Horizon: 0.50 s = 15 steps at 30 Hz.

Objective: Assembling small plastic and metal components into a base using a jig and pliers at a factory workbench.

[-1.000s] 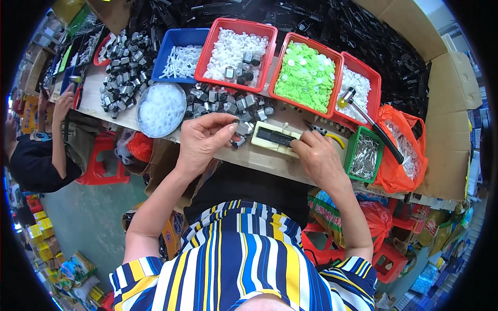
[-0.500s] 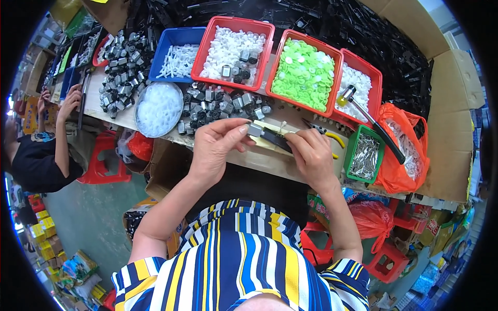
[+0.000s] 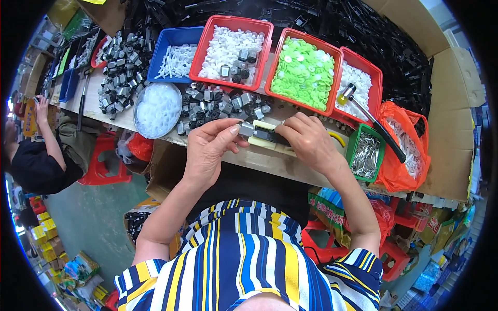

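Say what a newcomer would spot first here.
Probably the bright green discs, heaped in a red bin beyond the right hand. Next, the hammer, its head over another red bin farther right, its handle slanting toward the orange bag. Then, near the picture's middle, the left hand pinching a small silver block.

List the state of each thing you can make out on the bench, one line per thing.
left hand: pinching the grey part
right hand: closed on the black part
grey part: held at the black part's end
black part: held over the cream block, partly hidden
cream block: lying, partly covered
hammer: lying, not in hand
blue tray: open, holding white pins
green tray: open, holding metal pins
orange bag: open, white pieces inside
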Available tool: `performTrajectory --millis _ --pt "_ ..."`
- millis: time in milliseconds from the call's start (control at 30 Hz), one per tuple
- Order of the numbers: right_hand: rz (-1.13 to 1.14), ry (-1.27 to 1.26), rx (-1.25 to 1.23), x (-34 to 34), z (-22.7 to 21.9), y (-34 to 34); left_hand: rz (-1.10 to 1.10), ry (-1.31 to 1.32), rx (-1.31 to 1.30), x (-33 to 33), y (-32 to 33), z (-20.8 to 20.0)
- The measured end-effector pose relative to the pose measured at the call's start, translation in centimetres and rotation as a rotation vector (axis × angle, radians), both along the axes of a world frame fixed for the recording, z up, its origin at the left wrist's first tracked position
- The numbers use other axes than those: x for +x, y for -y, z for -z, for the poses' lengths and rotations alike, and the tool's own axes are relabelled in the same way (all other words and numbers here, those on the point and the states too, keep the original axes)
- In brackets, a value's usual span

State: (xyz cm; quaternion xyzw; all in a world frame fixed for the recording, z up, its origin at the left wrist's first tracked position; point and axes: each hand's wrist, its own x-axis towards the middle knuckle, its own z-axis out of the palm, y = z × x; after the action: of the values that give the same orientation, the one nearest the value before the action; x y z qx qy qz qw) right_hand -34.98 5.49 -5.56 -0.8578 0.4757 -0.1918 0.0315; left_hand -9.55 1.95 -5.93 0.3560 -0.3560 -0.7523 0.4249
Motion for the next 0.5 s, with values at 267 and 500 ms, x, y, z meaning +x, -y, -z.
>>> performTrajectory --millis 267,500 --pt "0.025 -0.014 -0.062 0.9 1.2 -2.5 -0.011 -0.012 0.025 0.6 0.2 0.1" --pt "0.025 -0.003 -0.085 1.1 1.0 -2.6 0.016 0.010 0.034 -0.1 -0.1 0.1"
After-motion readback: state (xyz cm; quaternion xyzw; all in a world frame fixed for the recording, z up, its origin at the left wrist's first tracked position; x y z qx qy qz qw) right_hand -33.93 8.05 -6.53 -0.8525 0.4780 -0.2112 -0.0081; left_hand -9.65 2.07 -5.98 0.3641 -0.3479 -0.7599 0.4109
